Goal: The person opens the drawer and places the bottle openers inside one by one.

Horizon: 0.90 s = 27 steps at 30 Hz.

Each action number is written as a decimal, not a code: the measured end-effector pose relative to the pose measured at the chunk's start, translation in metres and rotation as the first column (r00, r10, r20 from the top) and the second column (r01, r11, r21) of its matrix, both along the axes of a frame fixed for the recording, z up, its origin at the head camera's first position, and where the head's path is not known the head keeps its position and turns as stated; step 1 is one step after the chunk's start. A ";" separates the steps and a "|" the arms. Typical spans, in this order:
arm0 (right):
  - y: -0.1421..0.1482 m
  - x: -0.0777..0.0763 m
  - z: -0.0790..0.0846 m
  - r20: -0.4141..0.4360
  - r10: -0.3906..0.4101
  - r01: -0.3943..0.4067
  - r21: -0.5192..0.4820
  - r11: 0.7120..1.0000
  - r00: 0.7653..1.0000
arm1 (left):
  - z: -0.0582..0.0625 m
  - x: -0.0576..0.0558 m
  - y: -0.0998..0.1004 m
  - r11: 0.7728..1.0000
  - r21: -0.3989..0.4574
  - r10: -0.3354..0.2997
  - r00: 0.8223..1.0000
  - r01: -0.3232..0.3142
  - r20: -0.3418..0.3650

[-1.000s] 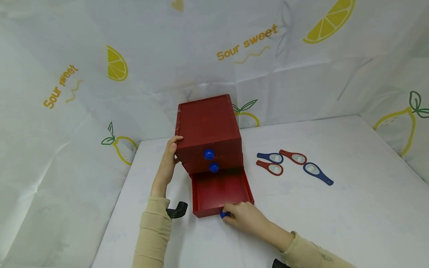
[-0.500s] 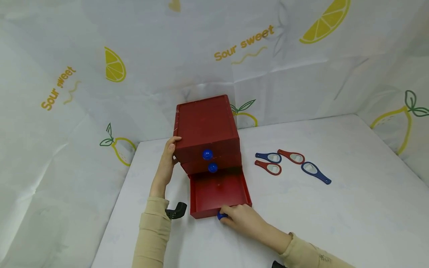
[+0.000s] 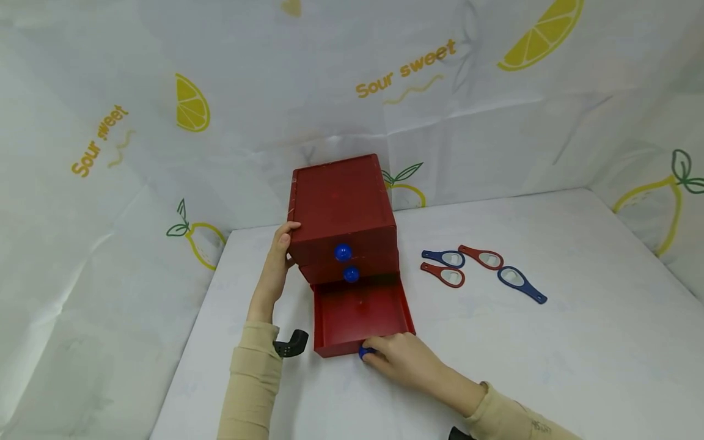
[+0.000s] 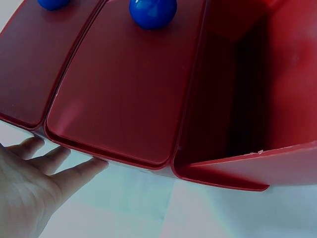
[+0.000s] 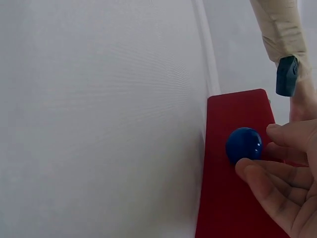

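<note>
A red cabinet (image 3: pixel 341 195) with blue round knobs stands on the white table. Its bottom drawer (image 3: pixel 360 311) is pulled out, with nothing lying in it; the upper and middle drawers are closed. My left hand (image 3: pixel 275 260) rests against the cabinet's left side near the top front corner. In the left wrist view its fingers (image 4: pixel 74 173) lie fairly straight along that side. My right hand (image 3: pixel 407 360) pinches the bottom drawer's blue knob (image 5: pixel 243 145) between thumb and fingers. The middle drawer's knob (image 3: pixel 351 274) sits just above the opening.
Right of the cabinet lie several small paddle-shaped pieces with clear oval windows, like magnifiers: a red one (image 3: pixel 442 275) and a blue one (image 3: pixel 522 285) among them. A white cloth backdrop (image 3: pixel 308 91) with lemon prints rises behind the table (image 3: pixel 550 366).
The bottom drawer's front sits very slightly further left against the cabinet. Both hands keep their places on the cabinet side and the knob. The head view sways slightly.
</note>
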State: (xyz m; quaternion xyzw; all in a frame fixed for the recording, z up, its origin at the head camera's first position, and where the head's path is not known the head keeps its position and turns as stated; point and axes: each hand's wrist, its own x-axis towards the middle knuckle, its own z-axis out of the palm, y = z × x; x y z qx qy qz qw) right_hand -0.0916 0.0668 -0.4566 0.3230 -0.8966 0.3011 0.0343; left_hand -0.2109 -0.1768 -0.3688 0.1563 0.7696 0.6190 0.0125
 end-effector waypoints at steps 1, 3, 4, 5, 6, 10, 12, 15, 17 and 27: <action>0.001 0.000 0.001 -0.009 -0.001 0.001 -0.008 1.000 1.000 | -0.003 -0.003 -0.001 1.000 0.005 0.002 1.000 -0.002 -0.003; 0.004 -0.001 0.005 -0.032 -0.002 0.001 -0.042 0.999 0.999 | -0.009 -0.008 -0.002 1.000 0.015 0.005 1.000 -0.005 -0.002; 0.006 -0.001 0.007 -0.049 -0.001 -0.002 -0.064 0.998 0.999 | -0.011 -0.009 -0.003 1.000 0.018 0.007 1.000 -0.007 -0.001; 0.007 -0.002 0.010 -0.065 0.003 -0.008 -0.091 0.996 0.998 | -0.012 -0.010 -0.003 1.000 0.021 0.007 1.000 -0.007 0.000; 0.009 -0.003 0.012 -0.092 0.007 -0.018 -0.119 0.993 0.996 | -0.014 -0.011 -0.004 1.000 0.024 0.007 1.000 -0.007 0.001; 0.018 -0.011 0.017 -0.217 -0.001 -0.048 -0.220 0.974 0.976 | -0.003 -0.003 -0.001 1.000 -0.001 0.002 1.000 -0.002 0.005; 0.024 -0.016 0.019 -0.261 -0.027 -0.039 -0.245 0.969 0.965 | 0.001 0.000 0.000 1.000 -0.007 -0.002 1.000 0.002 0.001; 0.034 -0.024 0.021 -0.271 -0.087 0.014 -0.260 0.965 0.959 | 0.003 0.002 0.001 1.000 -0.009 -0.004 1.000 0.004 -0.002; 0.041 -0.030 0.022 -0.258 -0.126 0.056 -0.260 0.964 0.958 | 0.003 0.003 0.001 1.000 -0.009 -0.003 1.000 0.003 -0.002; 0.087 -0.066 0.019 -0.195 -0.310 0.266 -0.222 0.938 0.931 | 0.002 0.002 0.001 1.000 -0.003 -0.001 1.000 0.001 0.005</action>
